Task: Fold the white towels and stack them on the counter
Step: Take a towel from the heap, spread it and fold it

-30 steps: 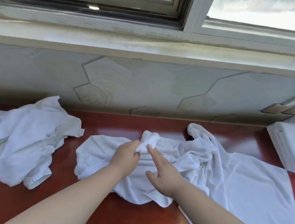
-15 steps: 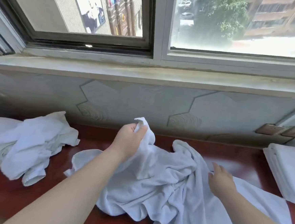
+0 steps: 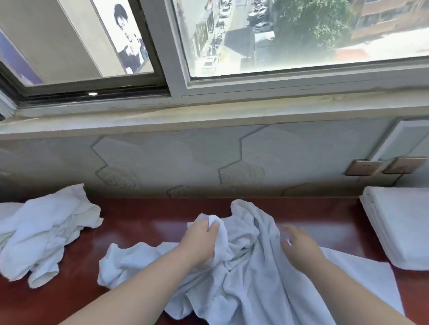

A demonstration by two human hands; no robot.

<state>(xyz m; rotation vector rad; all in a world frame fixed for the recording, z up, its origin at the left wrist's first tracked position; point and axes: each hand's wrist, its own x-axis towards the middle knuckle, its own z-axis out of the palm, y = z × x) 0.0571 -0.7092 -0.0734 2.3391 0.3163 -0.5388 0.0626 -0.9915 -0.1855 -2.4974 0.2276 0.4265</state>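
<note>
Head view: the crumpled white towel [image 3: 240,282] lies lower centre on the counter [image 3: 139,229]; the left hand [image 3: 199,240] has its fingers curled round a bunched corner, likely hunting an edge to spread; the right hand [image 3: 298,246], blurred, shows spread fingers holding nothing; unfolded pile [image 3: 39,228] at left, folded stack [image 3: 408,229] at right

A sliding window [image 3: 295,35] spans the top above a pale sill [image 3: 212,117]; hexagon-patterned wall panels [image 3: 172,156] run below, with two metallic switch plates [image 3: 364,168] at right.

On the counter [image 3: 136,223], a crumpled towel [image 3: 245,272] lies between a towel heap [image 3: 36,228] left and folded stack [image 3: 408,229] right.
</note>
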